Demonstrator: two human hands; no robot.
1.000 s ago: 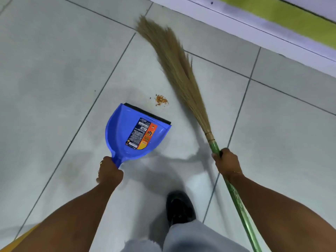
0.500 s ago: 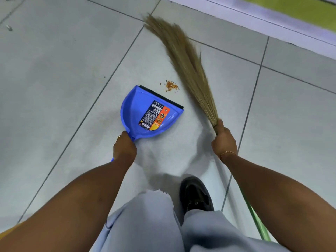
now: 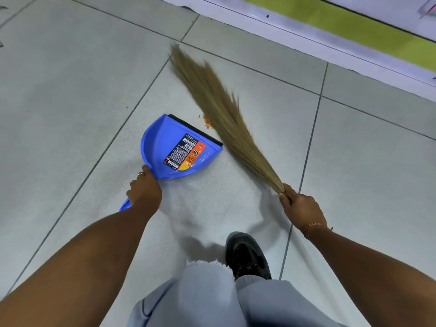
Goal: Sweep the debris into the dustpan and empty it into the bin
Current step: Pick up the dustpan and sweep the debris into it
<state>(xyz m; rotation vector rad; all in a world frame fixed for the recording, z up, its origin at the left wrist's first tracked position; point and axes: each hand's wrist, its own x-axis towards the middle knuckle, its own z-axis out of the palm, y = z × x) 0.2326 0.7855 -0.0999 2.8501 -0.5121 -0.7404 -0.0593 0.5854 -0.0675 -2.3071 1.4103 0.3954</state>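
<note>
A blue dustpan (image 3: pixel 165 147) with a black lip and an orange-black label lies flat on the grey tiled floor. My left hand (image 3: pixel 144 192) grips its handle. A small pile of orange debris (image 3: pixel 207 121) sits just beyond the lip, partly covered by the straw bristles of the grass broom (image 3: pixel 217 112). The bristles are blurred and slant from upper left to lower right. My right hand (image 3: pixel 298 207) is closed around the broom where the bristles are bound; the green handle is hidden behind my arm. No bin is in view.
My black shoe (image 3: pixel 245 254) and light grey trouser legs (image 3: pixel 203 296) are at the bottom centre. A white skirting with a yellow-green strip (image 3: pixel 354 24) runs along the upper right. Dark grout lines cross the floor.
The broom bristles swung left onto the debris pile, right at the dustpan lip. My right hand slid from the green handle down to the bristle base. I have crouched lower.
</note>
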